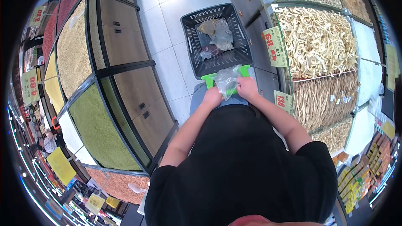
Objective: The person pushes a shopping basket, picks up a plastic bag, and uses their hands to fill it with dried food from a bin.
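Both hands are at the green handle (208,78) of a dark grey basket cart (217,62), in the lower middle of the walkway. My left hand (213,96) is closed by the handle's left part, at the edge of a clear plastic bag (227,79). My right hand (247,88) is closed on the right side of that bag, which lies crumpled over the handle. Inside the basket are clear bags (221,35) with pale and dark red contents. The fingertips of both hands are partly hidden.
Bins of green beans (100,129) and grains (75,46) above wooden cabinets (125,46) line the left. Bins of pale dried slices (316,37) and brown sticks (322,100) line the right. Grey floor tiles (167,0) run between. A person (50,142) is far left.
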The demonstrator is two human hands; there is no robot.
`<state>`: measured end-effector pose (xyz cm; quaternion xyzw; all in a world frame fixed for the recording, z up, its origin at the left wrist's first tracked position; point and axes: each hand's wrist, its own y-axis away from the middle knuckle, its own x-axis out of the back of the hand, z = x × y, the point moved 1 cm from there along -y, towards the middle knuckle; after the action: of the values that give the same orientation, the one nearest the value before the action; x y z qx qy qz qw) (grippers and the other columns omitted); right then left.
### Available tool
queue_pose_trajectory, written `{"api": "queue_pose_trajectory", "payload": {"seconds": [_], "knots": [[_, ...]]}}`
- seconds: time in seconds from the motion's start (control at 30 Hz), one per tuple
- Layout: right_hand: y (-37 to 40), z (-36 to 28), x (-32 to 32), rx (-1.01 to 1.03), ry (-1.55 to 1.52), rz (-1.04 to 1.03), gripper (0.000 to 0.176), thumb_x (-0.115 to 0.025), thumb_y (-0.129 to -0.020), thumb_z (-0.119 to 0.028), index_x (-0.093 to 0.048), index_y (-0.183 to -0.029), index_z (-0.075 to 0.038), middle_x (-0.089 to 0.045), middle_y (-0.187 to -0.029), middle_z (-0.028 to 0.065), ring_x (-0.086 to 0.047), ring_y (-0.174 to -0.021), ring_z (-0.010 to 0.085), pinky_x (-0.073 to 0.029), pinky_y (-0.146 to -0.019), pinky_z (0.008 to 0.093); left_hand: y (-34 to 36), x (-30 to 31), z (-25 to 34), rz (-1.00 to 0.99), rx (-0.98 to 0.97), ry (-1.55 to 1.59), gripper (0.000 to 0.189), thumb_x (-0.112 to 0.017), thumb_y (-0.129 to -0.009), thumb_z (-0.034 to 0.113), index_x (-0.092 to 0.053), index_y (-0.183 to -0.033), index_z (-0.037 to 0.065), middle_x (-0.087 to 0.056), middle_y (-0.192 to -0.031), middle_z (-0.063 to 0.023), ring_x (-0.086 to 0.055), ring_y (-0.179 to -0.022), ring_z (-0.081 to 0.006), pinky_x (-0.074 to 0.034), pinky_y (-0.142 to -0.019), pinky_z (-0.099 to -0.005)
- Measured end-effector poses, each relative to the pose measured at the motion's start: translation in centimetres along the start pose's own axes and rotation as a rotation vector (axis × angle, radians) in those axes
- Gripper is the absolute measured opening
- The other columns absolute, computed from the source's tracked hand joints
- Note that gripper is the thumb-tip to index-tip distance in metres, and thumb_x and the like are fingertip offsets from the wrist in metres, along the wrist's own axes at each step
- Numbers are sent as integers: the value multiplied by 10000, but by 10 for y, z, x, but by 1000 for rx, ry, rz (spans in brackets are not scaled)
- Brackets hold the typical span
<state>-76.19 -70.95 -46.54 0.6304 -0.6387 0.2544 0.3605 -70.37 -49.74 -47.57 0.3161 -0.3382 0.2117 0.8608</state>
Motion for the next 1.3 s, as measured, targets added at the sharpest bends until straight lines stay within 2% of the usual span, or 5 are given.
{"api": "queue_pose_trajectory", "payload": {"seconds": [0.27,0.47,0.8,1.07,1.3], "knots": [[-9,-2,5,-6,28,6,127,-613,-770,-167,-645,-863,-86,-673,-799,147,-667,-827,354,-481,-784,480,-7,10,-3,4,-10,-4,219,-714,-803,232,-718,-918,46,-716,-879,-212,-692,-844,-407,-555,-773,-516],[-37,-1,8,48,29,120,142,-616,-776,-215,-625,-796,-75,-673,-768,143,-664,-784,361,-494,-750,485,-26,34,-6,52,31,50,227,-706,-828,229,-714,-965,48,-720,-926,-227,-694,-875,-414,-553,-772,-519],[-88,-11,33,-45,19,84,170,-609,-775,-226,-624,-829,-65,-671,-775,170,-665,-803,392,-487,-756,513,-58,86,-8,127,-48,87,254,-727,-843,283,-724,-996,81,-724,-934,-222,-696,-886,-416,-554,-772,-519],[-95,-18,38,-38,-9,85,159,-614,-771,-205,-633,-861,-75,-675,-807,186,-662,-820,411,-506,-743,527,-65,67,-26,61,74,-49,291,-783,-806,263,-715,-865,-13,-717,-901,-238,-706,-875,-404,-566,-797,-497],[-88,-18,37,-1,42,76,159,-594,-792,-201,-641,-844,-58,-668,-794,215,-658,-800,432,-515,-725,552,-63,57,-26,84,87,-53,338,-757,-823,336,-738,-867,1,-732,-935,-217,-716,-885,-382,-576,-811,-478]]}}
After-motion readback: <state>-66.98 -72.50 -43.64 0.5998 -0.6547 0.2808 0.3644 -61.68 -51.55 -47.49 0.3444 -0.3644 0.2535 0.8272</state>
